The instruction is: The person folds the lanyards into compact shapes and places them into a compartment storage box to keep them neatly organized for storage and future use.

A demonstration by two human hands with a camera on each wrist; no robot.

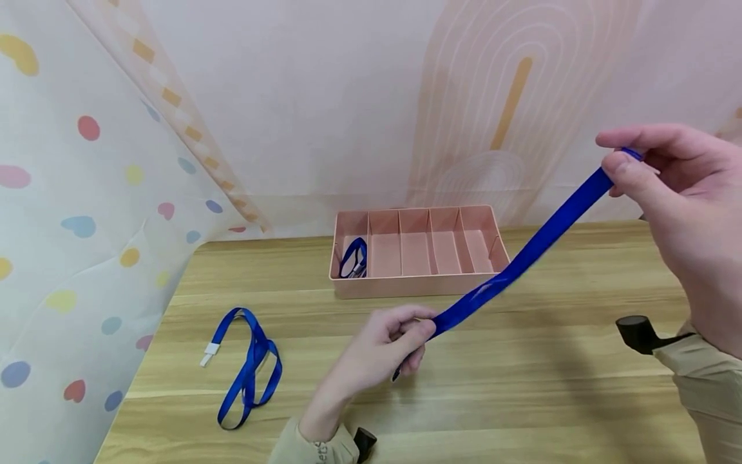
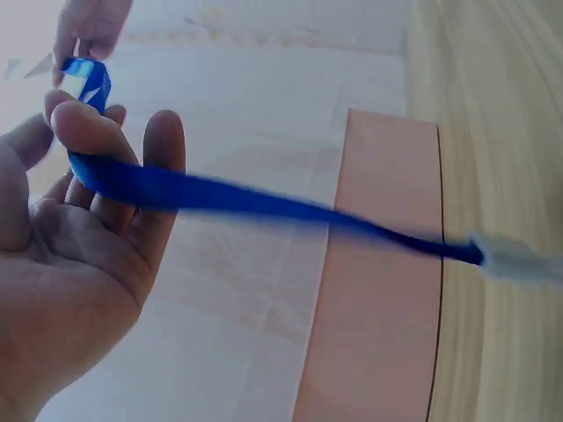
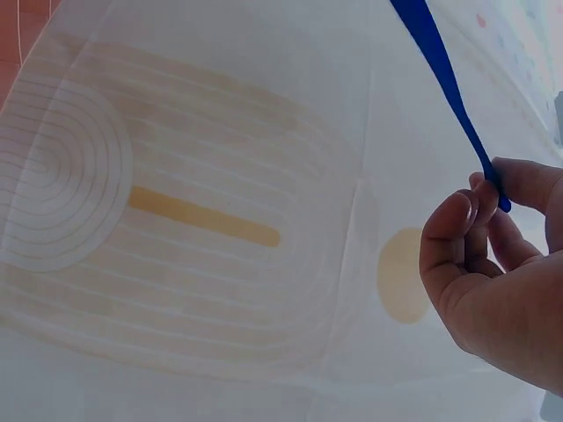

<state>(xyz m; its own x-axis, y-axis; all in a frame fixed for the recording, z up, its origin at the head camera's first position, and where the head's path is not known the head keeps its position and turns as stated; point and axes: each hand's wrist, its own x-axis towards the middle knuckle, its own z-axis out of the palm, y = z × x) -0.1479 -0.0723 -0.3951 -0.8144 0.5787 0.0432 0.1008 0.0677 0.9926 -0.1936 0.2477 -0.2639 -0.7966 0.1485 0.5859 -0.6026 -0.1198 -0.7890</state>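
A blue lanyard (image 1: 539,241) is stretched on a slant between both hands above the table. My right hand (image 1: 690,174) pinches its upper end between thumb and fingers, high on the right. Lower down, my left hand (image 1: 385,345) holds the strap between thumb and forefinger, in front of the pink box. In the left wrist view the lanyard's free end hangs past the left fingers to a pale clip (image 2: 519,261). The right wrist view shows the strap (image 3: 449,92) running up and away from the right fingertips.
A pink box (image 1: 394,285) with several compartments stands at the table's back edge. Its leftmost compartment holds a coiled blue lanyard (image 1: 361,245). Another blue lanyard (image 1: 250,374) with a white clip (image 1: 211,349) lies looped on the wooden table (image 1: 493,412) at left. Patterned cloth (image 1: 324,116) hangs behind.
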